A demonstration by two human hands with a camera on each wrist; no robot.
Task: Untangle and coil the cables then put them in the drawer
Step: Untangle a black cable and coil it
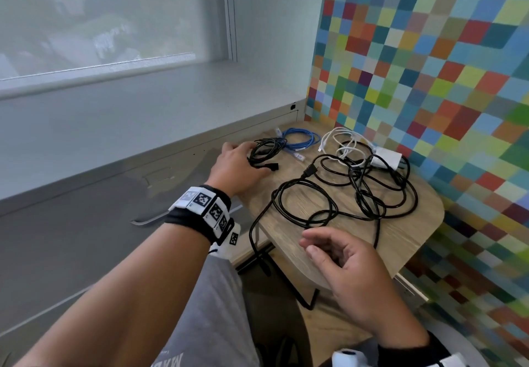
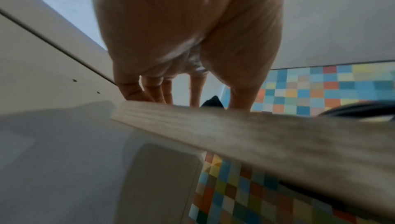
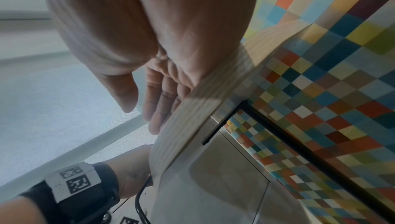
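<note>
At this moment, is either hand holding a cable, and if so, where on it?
The left hand rests on the near side of the small coiled black cable; whether its fingers actually grip it cannot be told. The right hand holds nothing, fingers loosely curled.

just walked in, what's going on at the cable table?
A person is sorting cables on a small wooden table. Their left hand rests on a coiled black cable; the right hand hovers open, holding nothing. A blue cable lies coiled; the long black cable and white cable are still tangled.
</note>
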